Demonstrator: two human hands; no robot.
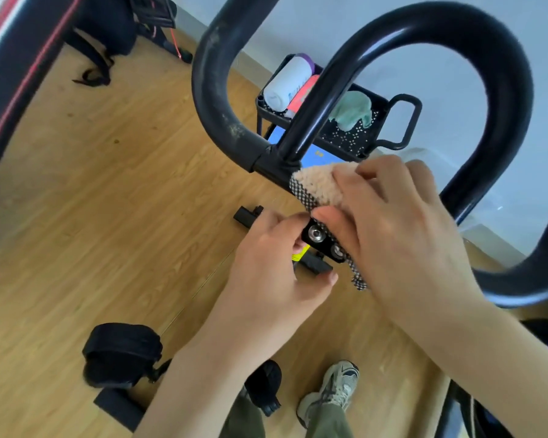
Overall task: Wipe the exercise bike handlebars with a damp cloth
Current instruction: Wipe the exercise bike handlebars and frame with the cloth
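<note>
The black handlebars (456, 30) of the exercise bike loop across the upper right, joined at a bolted centre clamp (318, 240). A fluffy peach cloth (320, 184) with a black-and-white dotted edge is draped over the bar just above the clamp. My right hand (396, 229) grips the cloth around the bar, thumb beside the clamp. My left hand (276, 267) holds the left side of the clamp, fingers curled against it. The left handlebar tube (209, 90) shows dusty marks.
A black wire cart (399, 121) by the wall holds a white bottle (287, 83), a pink bottle (301, 93) and a green cloth (350, 110). On the wooden floor lie a black pedal (121, 352) and straps. My shoe (332, 387) stands below.
</note>
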